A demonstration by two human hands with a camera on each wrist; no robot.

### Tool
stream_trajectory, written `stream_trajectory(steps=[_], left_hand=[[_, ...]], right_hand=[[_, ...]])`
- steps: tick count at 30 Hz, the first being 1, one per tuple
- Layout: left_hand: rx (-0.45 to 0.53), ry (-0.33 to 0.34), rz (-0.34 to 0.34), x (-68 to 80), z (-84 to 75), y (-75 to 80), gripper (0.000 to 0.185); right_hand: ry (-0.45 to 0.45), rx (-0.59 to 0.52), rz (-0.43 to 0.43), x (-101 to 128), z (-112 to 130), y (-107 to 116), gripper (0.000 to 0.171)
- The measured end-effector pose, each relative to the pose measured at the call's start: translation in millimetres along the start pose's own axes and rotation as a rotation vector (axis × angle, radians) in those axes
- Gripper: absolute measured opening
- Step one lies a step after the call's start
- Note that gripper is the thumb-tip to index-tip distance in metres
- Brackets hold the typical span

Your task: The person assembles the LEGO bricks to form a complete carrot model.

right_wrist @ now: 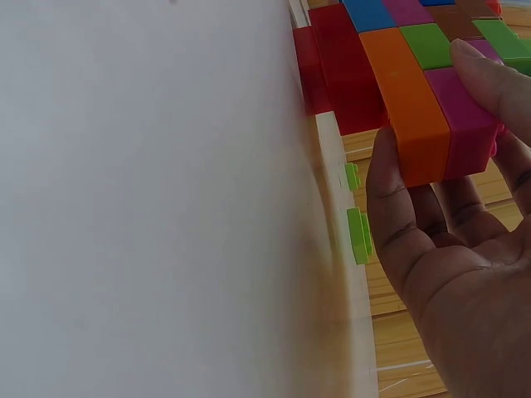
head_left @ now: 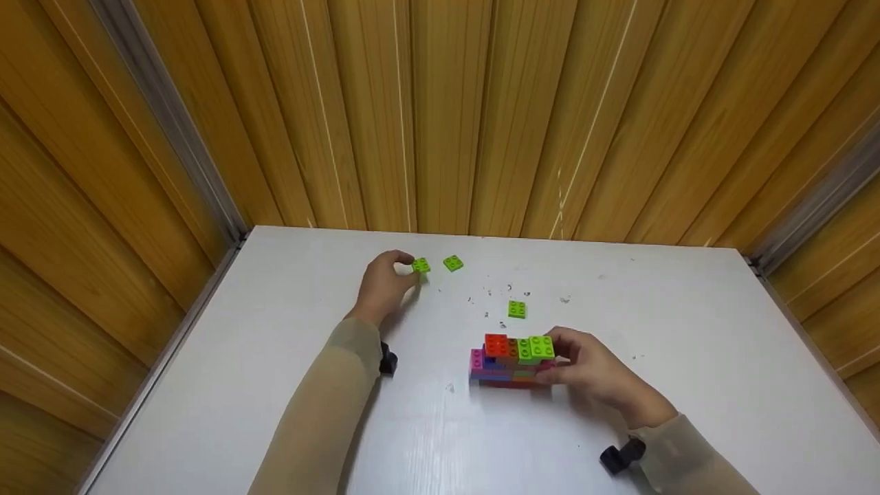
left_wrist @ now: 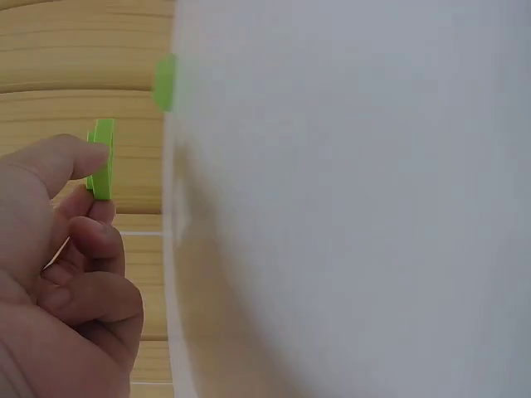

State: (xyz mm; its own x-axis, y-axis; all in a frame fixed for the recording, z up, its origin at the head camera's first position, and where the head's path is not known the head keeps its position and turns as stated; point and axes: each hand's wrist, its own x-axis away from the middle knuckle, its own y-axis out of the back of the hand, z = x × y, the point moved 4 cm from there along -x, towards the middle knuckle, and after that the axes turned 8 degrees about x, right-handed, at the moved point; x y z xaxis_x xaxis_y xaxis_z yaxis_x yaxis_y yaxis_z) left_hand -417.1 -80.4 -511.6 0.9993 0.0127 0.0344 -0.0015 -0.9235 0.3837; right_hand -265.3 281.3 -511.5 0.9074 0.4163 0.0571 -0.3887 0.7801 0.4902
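Right hand [head_left: 595, 375] grip closed round block stack [head_left: 512, 361], left hand [head_left: 385, 285] pinching green plate [head_left: 421, 265]

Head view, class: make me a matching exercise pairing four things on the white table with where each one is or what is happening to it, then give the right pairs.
Things
1. left hand
2. right hand
3. block stack
4. lone green plate

States
A. lies flat and untouched just beyond the stack
B. pinches a small green plate at the far side of the table
C. stands on the table, many colours, green and orange on top
D. grips the stack at its right end

Pairs: 1-B, 2-D, 3-C, 4-A
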Motion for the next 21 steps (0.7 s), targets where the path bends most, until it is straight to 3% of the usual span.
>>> stream_trajectory(steps=[6, 12, 21], left_hand=[[-0.008, -0.072, -0.044, 24.7, -7.7, 3.6, 0.036], [0.025, -0.132, -0.036, 48.4, -28.6, 6.0, 0.032], [0.027, -0.407, -0.002, 86.1, -85.8, 8.1, 0.033]], right_hand=[[0.011, 0.005, 0.002, -0.3, -1.3, 1.8, 0.043], [0.001, 0.018, -0.008, 0.2, -1.2, 4.1, 0.042], [-0.001, 0.001, -0.001, -0.8, 0.0, 2.4, 0.043]])
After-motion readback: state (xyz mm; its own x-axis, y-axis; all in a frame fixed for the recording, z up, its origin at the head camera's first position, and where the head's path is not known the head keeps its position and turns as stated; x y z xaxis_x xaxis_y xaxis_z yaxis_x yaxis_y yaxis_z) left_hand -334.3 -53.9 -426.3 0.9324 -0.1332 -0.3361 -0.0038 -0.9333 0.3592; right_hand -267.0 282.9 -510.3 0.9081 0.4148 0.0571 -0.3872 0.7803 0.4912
